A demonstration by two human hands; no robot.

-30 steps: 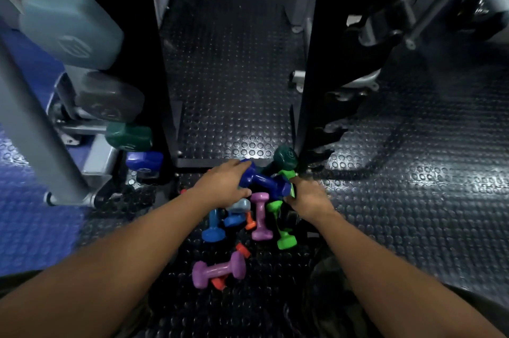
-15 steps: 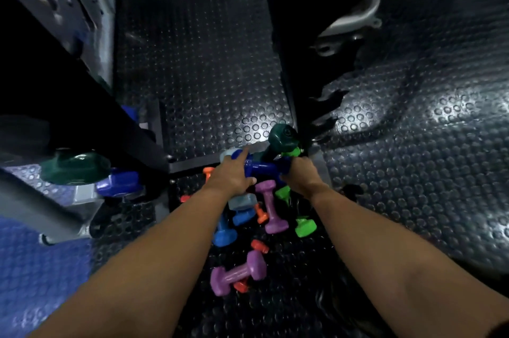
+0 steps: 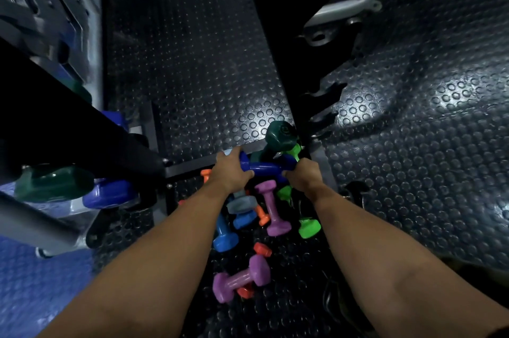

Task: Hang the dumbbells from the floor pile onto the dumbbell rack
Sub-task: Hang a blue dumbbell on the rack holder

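Together, both hands [image 3: 231,172] [image 3: 303,176] grip the dark blue dumbbell [image 3: 263,168] between them.

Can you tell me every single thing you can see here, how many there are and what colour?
Dark blue dumbbell: one, top of the floor pile, gripped at both ends.
Dark green dumbbell: one, just behind the blue one, by the rack's foot.
Purple dumbbells: two, one upright-looking in the pile, one lying nearest the person.
Bright green dumbbells: at least two, right side of the pile.
Light blue dumbbells: two, left side of the pile.
Grey dumbbell: one, mid-pile.
Small orange dumbbells: several, partly hidden.
Black dumbbell rack: one, standing behind the pile.
Racked dumbbells: one green, one blue, at left.
Studded rubber floor: black.
Left hand: grips the blue dumbbell.
Right hand: grips its other end.
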